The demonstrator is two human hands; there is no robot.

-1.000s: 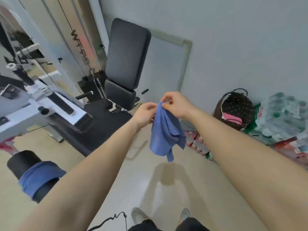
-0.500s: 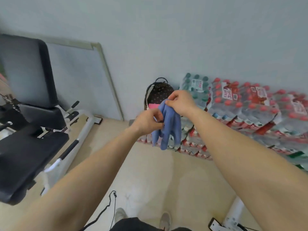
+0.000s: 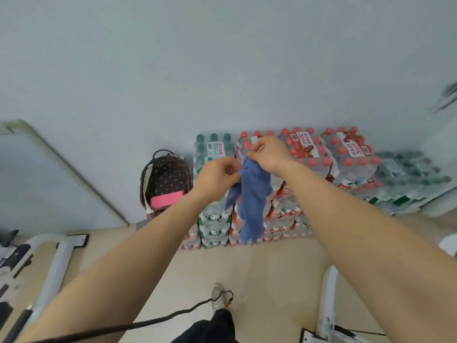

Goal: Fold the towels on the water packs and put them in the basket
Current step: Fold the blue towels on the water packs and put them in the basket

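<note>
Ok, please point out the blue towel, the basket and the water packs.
blue towel point(image 3: 252, 194), head view, middle of the hanging cloth
basket point(image 3: 165, 179), head view, its dotted inner wall
water packs point(image 3: 353, 146), head view, label on a red-capped pack on top

We see our two bare arms reaching forward from the lower corners of the view and meeting near its middle. Our left hand point(image 3: 217, 179) sits a little lower, back of the hand toward us, its fingers curled around the upper part of a blue towel point(image 3: 252, 194). Our right hand point(image 3: 270, 154) is just above and to the right of it, knuckles up, fingertips pinching the towel's top edge. The hands are close together, almost touching.
</note>
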